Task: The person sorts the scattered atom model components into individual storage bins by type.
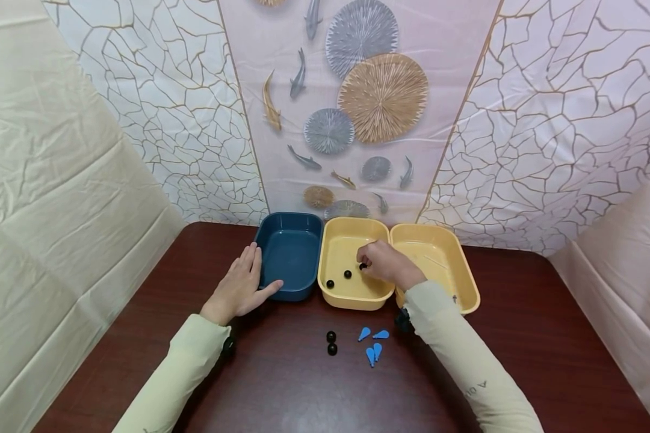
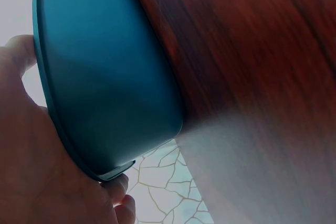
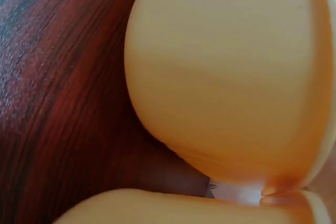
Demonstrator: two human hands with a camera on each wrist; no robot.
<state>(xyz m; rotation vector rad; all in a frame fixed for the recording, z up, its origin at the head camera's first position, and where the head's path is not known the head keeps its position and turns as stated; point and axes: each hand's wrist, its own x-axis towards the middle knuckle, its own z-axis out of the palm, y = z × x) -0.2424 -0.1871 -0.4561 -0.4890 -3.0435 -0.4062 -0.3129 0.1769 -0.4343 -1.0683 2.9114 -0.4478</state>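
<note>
My left hand [image 1: 239, 285] rests on the near left rim of the dark blue bin [image 1: 289, 258], its fingers fairly straight and thumb spread over the front corner. In the left wrist view, the palm lies against the rim of the blue bin [image 2: 105, 77]. Inside the middle yellow bin [image 1: 355, 304], my right hand [image 1: 386, 262] pinches a black ball [image 1: 363, 266] low over the floor. Two more black balls lie there, one nearer the front [image 1: 330, 284] and one [image 1: 348, 274] beside the fingers. The right wrist view shows mostly the outer wall of a yellow bin [image 3: 226, 77].
A second yellow bin [image 1: 468, 282] stands at the right, under the right forearm. On the dark wood table [image 1: 281, 373], two black balls [image 1: 331, 343] sit in front of the bins, with several blue teardrop-shaped pieces [image 1: 381, 334] to their right. A patterned cloth [image 1: 325, 180] hangs behind.
</note>
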